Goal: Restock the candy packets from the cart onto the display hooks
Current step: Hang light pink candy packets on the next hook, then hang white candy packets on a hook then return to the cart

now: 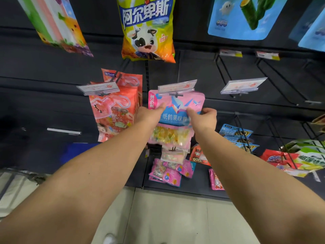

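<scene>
A pink candy packet (177,104) with blue paper-crane art hangs at the middle display hook (176,93), just under its clear price tag. My left hand (149,113) grips the packet's left side, thumb on its front. My right hand (204,118) pinches its right side. The lower clear window shows yellow candies. Whether the packet's hole sits on the hook is hidden behind the tag. The cart is out of view.
Red-orange packets (114,110) fill the hook to the left. An empty hook with a price tag (243,85) stands to the right. A yellow cow bag (146,29) hangs above. Lower hooks hold pink (167,171), blue (235,134) and red packets. Pale floor lies below.
</scene>
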The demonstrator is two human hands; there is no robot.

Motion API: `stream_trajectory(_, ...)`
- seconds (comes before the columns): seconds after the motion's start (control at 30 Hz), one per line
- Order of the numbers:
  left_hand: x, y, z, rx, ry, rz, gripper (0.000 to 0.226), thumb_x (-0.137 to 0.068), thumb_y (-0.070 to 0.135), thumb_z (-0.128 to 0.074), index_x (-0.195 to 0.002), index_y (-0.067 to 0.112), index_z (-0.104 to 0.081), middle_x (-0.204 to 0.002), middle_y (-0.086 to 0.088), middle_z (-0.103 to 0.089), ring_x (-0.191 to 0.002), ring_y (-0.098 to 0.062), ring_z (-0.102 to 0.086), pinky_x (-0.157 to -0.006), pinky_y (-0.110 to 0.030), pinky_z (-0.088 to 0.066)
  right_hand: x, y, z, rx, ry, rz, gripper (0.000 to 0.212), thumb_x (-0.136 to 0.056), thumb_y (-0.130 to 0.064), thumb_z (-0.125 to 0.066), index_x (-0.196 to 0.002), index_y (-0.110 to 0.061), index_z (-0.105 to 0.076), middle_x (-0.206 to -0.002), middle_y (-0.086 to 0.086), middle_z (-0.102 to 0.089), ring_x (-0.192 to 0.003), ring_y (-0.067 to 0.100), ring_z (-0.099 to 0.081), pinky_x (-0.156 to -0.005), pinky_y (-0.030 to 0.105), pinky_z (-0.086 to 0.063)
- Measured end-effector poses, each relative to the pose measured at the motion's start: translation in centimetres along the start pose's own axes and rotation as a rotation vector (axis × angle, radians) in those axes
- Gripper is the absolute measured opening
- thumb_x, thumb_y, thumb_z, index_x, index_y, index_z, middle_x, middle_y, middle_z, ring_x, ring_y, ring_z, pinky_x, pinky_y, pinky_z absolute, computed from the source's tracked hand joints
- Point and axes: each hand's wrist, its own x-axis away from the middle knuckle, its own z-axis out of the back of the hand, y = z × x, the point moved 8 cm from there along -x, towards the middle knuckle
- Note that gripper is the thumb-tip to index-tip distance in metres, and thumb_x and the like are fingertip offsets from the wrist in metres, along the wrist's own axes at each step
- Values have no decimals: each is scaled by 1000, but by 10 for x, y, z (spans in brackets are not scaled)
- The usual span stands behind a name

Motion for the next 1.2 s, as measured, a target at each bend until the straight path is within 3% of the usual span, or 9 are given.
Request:
stream_trajectory(0.13,1,-9,14,-89,53,-65,98,-50,78,-61,-126,16,-60,-119,-5,-67,-103,-29,-66,-91,-45,-56,6,20,2,130,60,12,43,-81,-38,-77,-103,-17,-47,-108,4,-58,-88,22,-59,-71,30,-45)
stream_trajectory(0.27,15,-12,31,-176,47,-120,50,-86,55,-68,-105,10,-60,-101,2,-65,-90,-19,-62,-76,-28,-50,24,44,-30,219,-98,-39,22,-86,-31,-71,-86,-17,-53,-89,4,-62,-82,24,-61,-78,38,-54)
stream_trajectory(0.37,16,-25,55,-303,53,-169,54,-88,49,-69,-123,9,-59,-129,-2,-62,-113,-27,-60,-92,-34,-50,52,48,-73,399,-332,-39,23,-91,-25,-66,-75,-17,-52,-74,3,-57,-70,21,-54,-66,32,-46)
stream_trajectory(0.47,18,-39,97,-472,70,-228,44,-87,49,-69,-118,19,-63,-125,-3,-63,-115,-28,-60,-95,-41,-51,87,35,-126,620,-511,133,24,-92,-30,-65,-109,-13,-67,-108,7,-67,-101,27,-62,-87,30,-48)
stream_trajectory(0.53,20,-53,136,-601,91,-237,46,-86,54,-66,-122,25,-62,-126,-4,-61,-117,-28,-57,-95,-42,-51,119,22,-166,776,-606,281,39,-94,-38,-61,-125,-14,-63,-122,5,-66,-108,28,-62,-80,25,-44)
stream_trajectory(0.63,22,-83,215,-793,122,-163,58,-90,59,-58,-140,30,-49,-138,-6,-52,-127,-31,-47,-101,-43,-46,177,16,-240,931,-753,450,43,-96,-40,-55,-133,-19,-57,-122,7,-66,-104,28,-63,-78,30,-48)
stream_trajectory(0.77,30,-131,350,-857,203,-43,61,-91,55,-58,-145,29,-43,-148,-6,-44,-136,-31,-40,-109,-41,-36,281,13,-349,1061,-896,644,59,-92,-43,-59,-146,-28,-43,-145,5,-49,-131,30,-48,-105,41,-45)
stream_trajectory(1.03,77,-236,646,-871,417,221,65,-93,60,-52,-147,28,-39,-150,-9,-39,-139,-34,-33,-112,-44,-31,536,4,-549,1114,-1098,968,61,-93,-49,-57,-149,-32,-38,-148,5,-43,-138,29,-38,-112,45,-34)
stream_trajectory(1.2,113,-291,767,-846,515,373,66,-91,63,-51,-148,30,-39,-150,-9,-40,-138,-35,-36,-109,-46,-34,652,5,-627,1119,-1182,1115,58,-93,-46,-57,-146,-29,-41,-144,5,-46,-134,29,-41,-108,42,-38)
